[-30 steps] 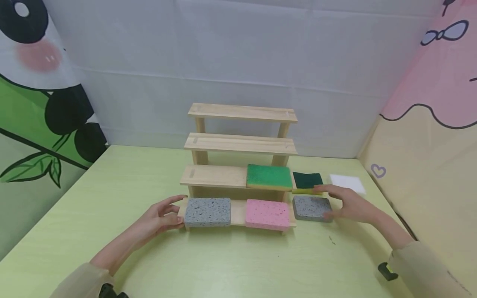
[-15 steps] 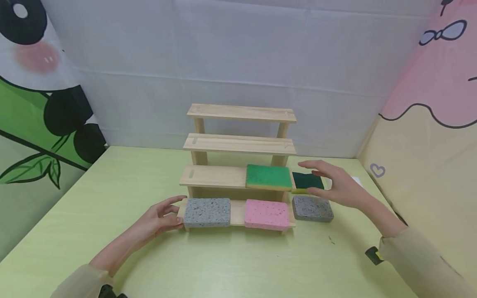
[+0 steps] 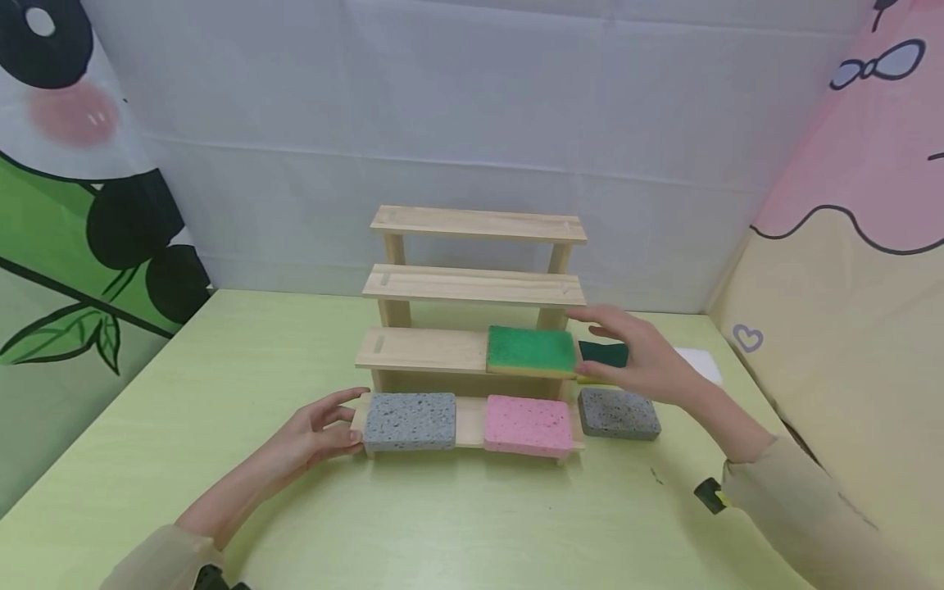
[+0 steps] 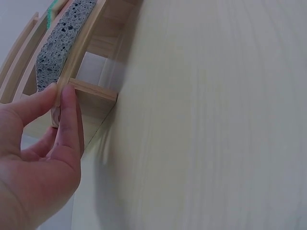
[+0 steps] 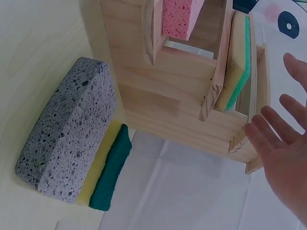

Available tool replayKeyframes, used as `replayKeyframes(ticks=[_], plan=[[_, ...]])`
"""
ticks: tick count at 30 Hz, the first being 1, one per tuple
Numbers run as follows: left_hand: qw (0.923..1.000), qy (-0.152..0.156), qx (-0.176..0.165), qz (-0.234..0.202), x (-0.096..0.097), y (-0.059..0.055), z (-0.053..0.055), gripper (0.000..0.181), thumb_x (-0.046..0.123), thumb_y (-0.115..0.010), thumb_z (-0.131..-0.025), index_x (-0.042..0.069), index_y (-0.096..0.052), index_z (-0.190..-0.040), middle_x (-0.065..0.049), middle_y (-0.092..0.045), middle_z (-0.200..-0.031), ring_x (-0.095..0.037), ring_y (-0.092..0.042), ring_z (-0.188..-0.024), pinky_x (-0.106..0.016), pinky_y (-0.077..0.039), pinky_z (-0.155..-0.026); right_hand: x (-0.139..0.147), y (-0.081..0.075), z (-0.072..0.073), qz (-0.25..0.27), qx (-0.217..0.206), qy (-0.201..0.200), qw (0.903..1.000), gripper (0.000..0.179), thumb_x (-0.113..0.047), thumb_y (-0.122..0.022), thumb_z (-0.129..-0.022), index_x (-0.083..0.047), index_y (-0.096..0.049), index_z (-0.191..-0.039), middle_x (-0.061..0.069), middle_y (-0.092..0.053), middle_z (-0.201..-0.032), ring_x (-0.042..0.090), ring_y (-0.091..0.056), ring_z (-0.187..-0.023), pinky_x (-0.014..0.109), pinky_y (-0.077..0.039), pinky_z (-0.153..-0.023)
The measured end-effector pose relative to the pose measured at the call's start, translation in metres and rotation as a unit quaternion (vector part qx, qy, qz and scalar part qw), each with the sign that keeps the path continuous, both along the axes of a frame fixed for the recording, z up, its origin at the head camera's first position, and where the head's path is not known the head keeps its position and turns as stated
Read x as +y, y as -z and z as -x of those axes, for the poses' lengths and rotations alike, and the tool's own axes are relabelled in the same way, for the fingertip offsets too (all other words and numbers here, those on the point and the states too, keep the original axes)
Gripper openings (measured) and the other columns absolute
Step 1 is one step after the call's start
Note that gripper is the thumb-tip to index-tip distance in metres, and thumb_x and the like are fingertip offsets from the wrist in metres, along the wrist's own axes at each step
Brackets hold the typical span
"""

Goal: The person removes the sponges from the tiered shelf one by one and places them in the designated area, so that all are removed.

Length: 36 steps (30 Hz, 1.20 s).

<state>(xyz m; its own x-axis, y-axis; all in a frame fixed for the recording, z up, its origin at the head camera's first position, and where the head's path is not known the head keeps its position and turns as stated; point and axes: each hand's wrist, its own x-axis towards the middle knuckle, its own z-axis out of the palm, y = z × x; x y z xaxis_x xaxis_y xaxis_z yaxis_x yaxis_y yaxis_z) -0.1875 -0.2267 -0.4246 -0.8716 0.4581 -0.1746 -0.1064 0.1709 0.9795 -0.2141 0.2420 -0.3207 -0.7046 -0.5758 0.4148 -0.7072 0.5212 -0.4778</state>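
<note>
A stepped wooden stand point(image 3: 472, 283) rises in tiers on the table. My left hand point(image 3: 320, 430) pinches the left end of its lowest tier, thumb above and fingers below in the left wrist view. Beside that thumb lies a speckled grey sponge point(image 3: 410, 421), with a pink sponge point(image 3: 527, 424) farther right on the same tier. A green-topped scouring sponge point(image 3: 531, 351) occupies the right end of the second tier. My right hand point(image 3: 642, 356) hovers just right of it, fingers spread and empty; the right wrist view shows these fingers point(image 5: 271, 127) apart from the sponge.
On the table right of the stand lie another grey sponge point(image 3: 618, 414) and a dark green and yellow scouring sponge point(image 3: 603, 354), partly behind my right hand. A white sponge-like block point(image 3: 701, 365) lies beyond. Printed cloth walls point(image 3: 833, 270) border the table.
My right hand has risen from the grey and dark green sponges on the table and moved left towards the second tier's right end. The left hand keeps its grip on the stand.
</note>
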Motion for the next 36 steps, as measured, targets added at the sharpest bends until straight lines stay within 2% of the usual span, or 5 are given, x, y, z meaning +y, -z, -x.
replayKeyframes(ticks=[8,18,25,30,36], plan=[[0.9995,0.021,0.013,-0.017,-0.001,0.002,0.002,0.078,0.012,-0.061,-0.096,0.008,-0.014,-0.158,-0.007,-0.055,-0.122,-0.012,-0.066,-0.107,-0.025,-0.055,-0.095,-0.011,-0.003,0.002,-0.021,-0.032,0.007,0.9992,0.072,-0.023,-0.079,-0.084,-0.018,-0.045,-0.147,0.004,-0.050,-0.149,0.026,-0.049,-0.136,0.046,-0.047,-0.107],[0.9982,0.047,0.028,-0.022,-0.006,0.007,0.004,0.073,0.010,-0.057,-0.099,0.008,-0.014,-0.158,-0.005,-0.056,-0.121,-0.013,-0.067,-0.105,-0.024,-0.054,-0.095,-0.018,0.000,0.009,-0.061,-0.058,0.020,0.9963,0.073,-0.032,-0.079,-0.084,-0.020,-0.044,-0.147,0.003,-0.049,-0.149,0.027,-0.046,-0.138,0.051,-0.047,-0.107],[0.9991,0.040,0.011,-0.005,-0.008,0.007,0.006,0.072,0.013,-0.058,-0.099,0.014,-0.018,-0.158,-0.006,-0.055,-0.124,-0.015,-0.066,-0.109,-0.024,-0.054,-0.096,-0.021,0.003,0.013,-0.091,-0.064,0.026,0.9934,0.072,-0.030,-0.079,-0.084,-0.013,-0.046,-0.146,0.006,-0.049,-0.150,0.028,-0.048,-0.135,0.050,-0.050,-0.103],[0.9986,0.048,0.019,-0.010,-0.007,0.006,0.006,0.076,0.012,-0.059,-0.098,0.012,-0.015,-0.159,-0.006,-0.055,-0.124,-0.015,-0.066,-0.109,-0.025,-0.054,-0.095,-0.023,0.004,0.013,-0.111,-0.060,0.039,0.9913,0.070,-0.030,-0.078,-0.084,-0.015,-0.047,-0.145,0.009,-0.049,-0.149,0.030,-0.048,-0.134,0.054,-0.047,-0.104],[0.9988,0.046,0.016,-0.006,-0.006,0.004,0.007,0.076,0.012,-0.060,-0.097,0.011,-0.015,-0.158,-0.006,-0.055,-0.123,-0.016,-0.066,-0.108,-0.026,-0.055,-0.094,-0.023,0.006,0.014,-0.136,-0.049,0.053,0.9881,0.070,-0.034,-0.079,-0.083,-0.018,-0.049,-0.145,0.006,-0.058,-0.135,0.026,-0.052,-0.116,0.048,-0.045,-0.098]])
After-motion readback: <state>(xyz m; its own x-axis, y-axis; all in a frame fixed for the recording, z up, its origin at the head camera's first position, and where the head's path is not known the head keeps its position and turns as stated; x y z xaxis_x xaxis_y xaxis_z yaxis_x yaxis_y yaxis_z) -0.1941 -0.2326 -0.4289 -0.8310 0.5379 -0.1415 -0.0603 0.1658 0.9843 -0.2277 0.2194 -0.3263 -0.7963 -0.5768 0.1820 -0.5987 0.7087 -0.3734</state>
